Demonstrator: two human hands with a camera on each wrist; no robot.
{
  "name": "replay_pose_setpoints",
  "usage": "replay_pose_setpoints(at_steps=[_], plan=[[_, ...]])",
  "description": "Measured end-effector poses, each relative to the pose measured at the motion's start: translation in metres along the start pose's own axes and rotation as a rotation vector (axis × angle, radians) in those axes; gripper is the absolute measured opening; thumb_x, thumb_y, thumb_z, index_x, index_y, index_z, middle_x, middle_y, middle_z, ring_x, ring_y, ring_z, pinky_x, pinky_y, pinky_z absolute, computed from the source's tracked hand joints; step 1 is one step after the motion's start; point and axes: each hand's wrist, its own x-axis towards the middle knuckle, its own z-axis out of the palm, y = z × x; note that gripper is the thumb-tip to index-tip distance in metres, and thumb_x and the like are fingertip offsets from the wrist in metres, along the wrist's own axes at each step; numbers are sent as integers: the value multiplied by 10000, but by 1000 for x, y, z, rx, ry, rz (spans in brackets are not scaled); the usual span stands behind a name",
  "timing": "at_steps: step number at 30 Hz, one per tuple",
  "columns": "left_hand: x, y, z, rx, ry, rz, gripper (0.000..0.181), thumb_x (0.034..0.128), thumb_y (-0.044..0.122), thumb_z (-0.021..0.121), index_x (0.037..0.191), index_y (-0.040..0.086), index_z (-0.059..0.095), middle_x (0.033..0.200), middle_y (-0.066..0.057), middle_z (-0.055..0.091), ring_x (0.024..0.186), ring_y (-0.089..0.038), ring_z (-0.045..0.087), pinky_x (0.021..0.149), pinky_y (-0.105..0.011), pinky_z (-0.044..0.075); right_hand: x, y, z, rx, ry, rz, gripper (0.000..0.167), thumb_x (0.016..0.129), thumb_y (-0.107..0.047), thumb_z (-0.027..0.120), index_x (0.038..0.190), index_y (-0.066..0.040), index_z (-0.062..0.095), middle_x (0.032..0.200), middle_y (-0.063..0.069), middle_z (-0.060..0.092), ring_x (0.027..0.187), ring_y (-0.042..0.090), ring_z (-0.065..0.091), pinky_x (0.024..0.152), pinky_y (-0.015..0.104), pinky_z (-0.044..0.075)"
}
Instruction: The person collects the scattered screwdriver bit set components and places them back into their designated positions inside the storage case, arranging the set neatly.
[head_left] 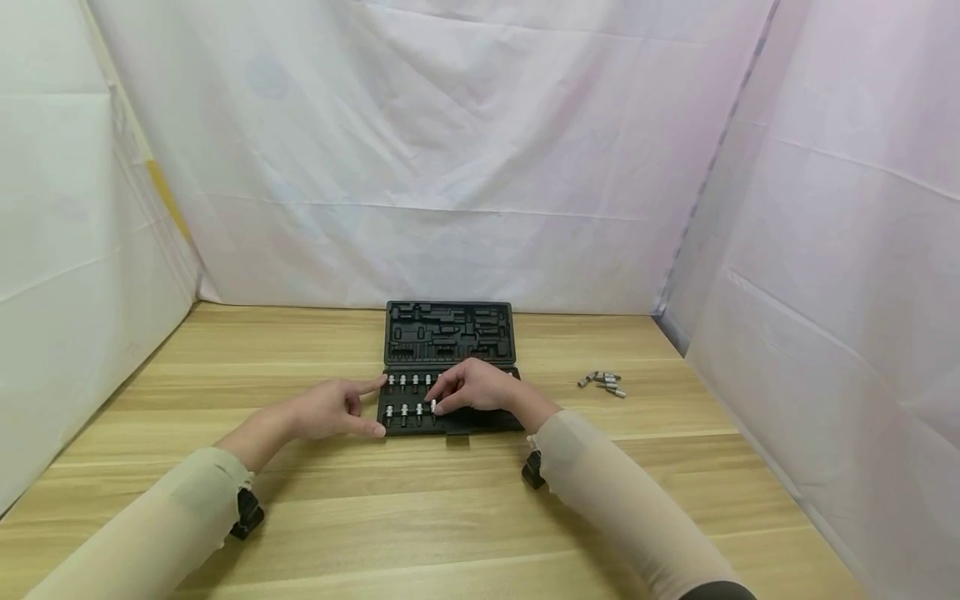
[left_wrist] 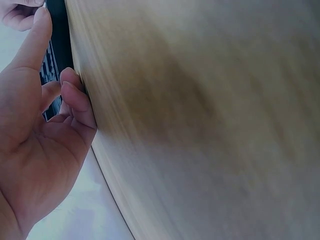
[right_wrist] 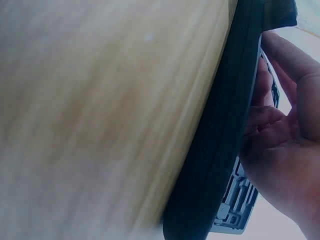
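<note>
A: Where does the case (head_left: 491, 421) lie before you?

B: It lies open on the table (head_left: 450, 517), lid (head_left: 450, 335) raised at the far side, near a white sheet (head_left: 420, 125).

A: How is your left hand (head_left: 333, 410) set?

B: At the case's left end, thumb and index finger spread wide: your index touches the edge beside the far row (head_left: 403, 381), your thumb the near corner. The other fingers bend inward.

A: And your right hand (head_left: 480, 387)?

B: Reaching over the base, your thumb and fingers narrow to pinch a bit (head_left: 433, 406), fourth from the left in the near row (head_left: 404, 412). Whether it is fully seated cannot be told; in the right wrist view the case's edge hides your fingertips.

A: Which bits lie outside?

B: The loose bits (head_left: 607, 380), clustered to the right, well apart from the case.
</note>
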Motion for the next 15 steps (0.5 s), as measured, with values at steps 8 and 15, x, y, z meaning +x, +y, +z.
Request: replay_pose_setpoints(at_steps=[8, 15], plan=[[0, 1, 0, -6, 1, 7, 1016, 927, 422, 890, 1715, 74, 350, 831, -45, 632, 711, -147, 516, 605, -264, 466, -3, -2, 0, -10, -3, -7, 212, 1004, -237, 832, 1215, -218, 845, 982, -24, 764, 845, 121, 645, 746, 274, 521], [0, 0, 0, -4, -2, 5, 1015, 931, 430, 888, 1716, 75, 351, 807, -37, 627, 684, -132, 499, 599, -264, 450, 0, 1, 2, -10, 31, 1, 268, 1031, -313, 802, 1289, -242, 815, 939, -31, 751, 788, 124, 596, 724, 280, 484]])
